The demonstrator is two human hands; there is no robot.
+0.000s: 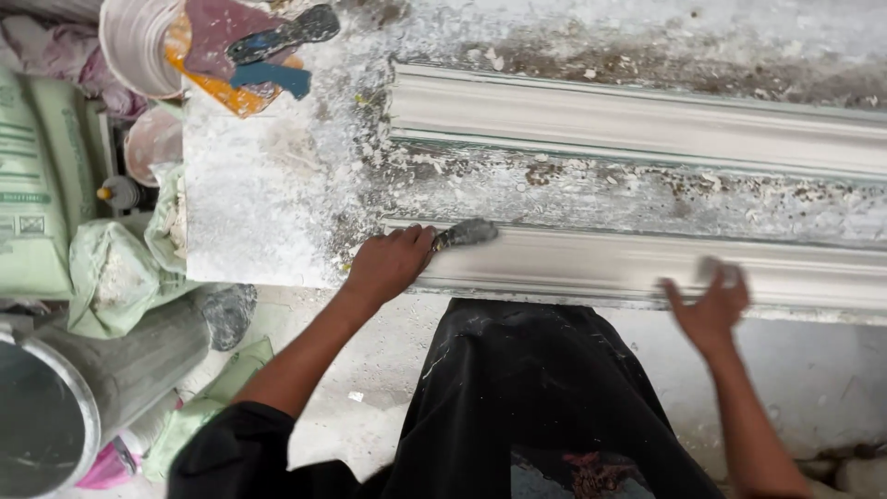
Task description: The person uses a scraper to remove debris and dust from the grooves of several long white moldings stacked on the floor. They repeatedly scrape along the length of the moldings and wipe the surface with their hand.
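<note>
Gripping scraper (467,233), left hand (388,263); right hand (711,305) blurred

Left hand (388,261): grips scraper (465,233) against near moulding (591,263).
Right hand (710,303): blurred, over same moulding.

A long workbench (277,185), crusted white with dried plaster and flaked to dark patches, is seen running across the view beyond the hands. A pale concrete floor (813,370), dusted and spattered, is shown below its near edge. To the left of the left hand, green sacks (37,185) are stacked, with a crumpled green bag (115,277) leaning beside them. A grey metal drum (83,388) is set lower left, near the elbow. A white bucket (139,42) and a paint-smeared board (231,46) are placed at the bench's far left corner. Everything is lit evenly and softly, without hard shadows.
</note>
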